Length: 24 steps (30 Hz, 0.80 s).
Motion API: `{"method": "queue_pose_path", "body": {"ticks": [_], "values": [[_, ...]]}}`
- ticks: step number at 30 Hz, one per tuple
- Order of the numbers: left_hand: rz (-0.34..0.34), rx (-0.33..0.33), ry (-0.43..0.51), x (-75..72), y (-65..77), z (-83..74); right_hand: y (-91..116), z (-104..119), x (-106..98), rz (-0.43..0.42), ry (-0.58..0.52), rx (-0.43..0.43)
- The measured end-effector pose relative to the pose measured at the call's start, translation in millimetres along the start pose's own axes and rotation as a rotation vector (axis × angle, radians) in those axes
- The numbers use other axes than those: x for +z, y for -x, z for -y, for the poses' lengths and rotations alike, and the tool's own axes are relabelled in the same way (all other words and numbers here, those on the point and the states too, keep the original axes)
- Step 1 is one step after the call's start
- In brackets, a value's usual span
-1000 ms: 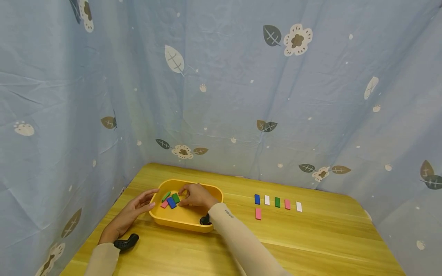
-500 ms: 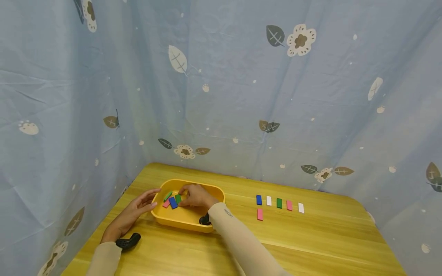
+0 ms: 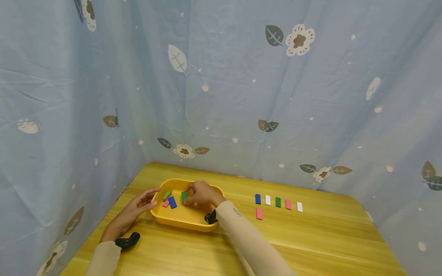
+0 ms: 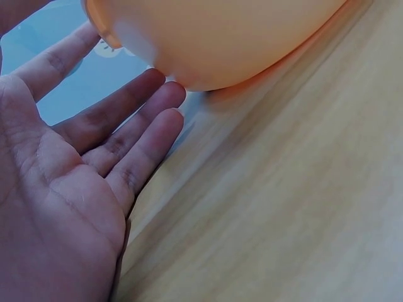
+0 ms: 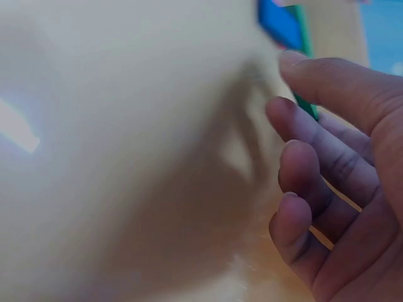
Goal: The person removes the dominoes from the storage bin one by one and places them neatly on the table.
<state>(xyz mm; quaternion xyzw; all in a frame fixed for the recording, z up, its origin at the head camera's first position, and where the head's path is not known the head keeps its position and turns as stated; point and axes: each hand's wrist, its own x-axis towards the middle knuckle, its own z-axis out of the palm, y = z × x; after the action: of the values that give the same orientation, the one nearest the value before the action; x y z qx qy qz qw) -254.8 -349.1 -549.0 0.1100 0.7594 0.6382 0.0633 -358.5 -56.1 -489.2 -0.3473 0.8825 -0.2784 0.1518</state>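
A yellow plastic bin (image 3: 179, 224) stands at the left of the table. Inside it, my right hand (image 3: 203, 193) pinches a green domino-like block (image 3: 184, 196) between thumb and fingers; in the right wrist view part of that green block (image 5: 306, 108) shows behind the fingertips. To its left in the bin lie a blue block (image 3: 172, 202), a pink block (image 3: 165, 203) partly under it, and another green block (image 3: 167, 196) near the left wall. My left hand (image 3: 129, 214) rests with extended fingers at the bin's left end, fingertips right at its outer wall (image 4: 220, 44).
Right of the bin, a row of blocks runs from a blue block (image 3: 258, 199) to a white block (image 3: 299, 207). A pink block (image 3: 259, 214) lies in front of the row. Patterned blue curtains (image 3: 224, 96) hang behind and beside the wooden table (image 3: 331, 230).
The right hand has shifted right inside the bin, and the green block has moved with it, away from the blue and pink blocks. The left hand stays at the bin.
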Motion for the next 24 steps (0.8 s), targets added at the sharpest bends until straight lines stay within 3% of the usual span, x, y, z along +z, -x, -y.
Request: {"method": "queue_pose_path", "body": {"ticks": [9, 17, 24], "values": [[0.000, 0.000, -0.001, 0.9, -0.4, -0.5, 17, 1, -23, -0.044, -0.022, -0.058], [0.004, -0.006, -0.011, 2.3, -0.4, 0.2, 39, -3, -35, -0.070, -0.141, -0.030], [0.009, 0.000, -0.014, 2.1, 0.8, 0.7, 56, -13, -45, -0.093, -0.138, -0.019]]}}
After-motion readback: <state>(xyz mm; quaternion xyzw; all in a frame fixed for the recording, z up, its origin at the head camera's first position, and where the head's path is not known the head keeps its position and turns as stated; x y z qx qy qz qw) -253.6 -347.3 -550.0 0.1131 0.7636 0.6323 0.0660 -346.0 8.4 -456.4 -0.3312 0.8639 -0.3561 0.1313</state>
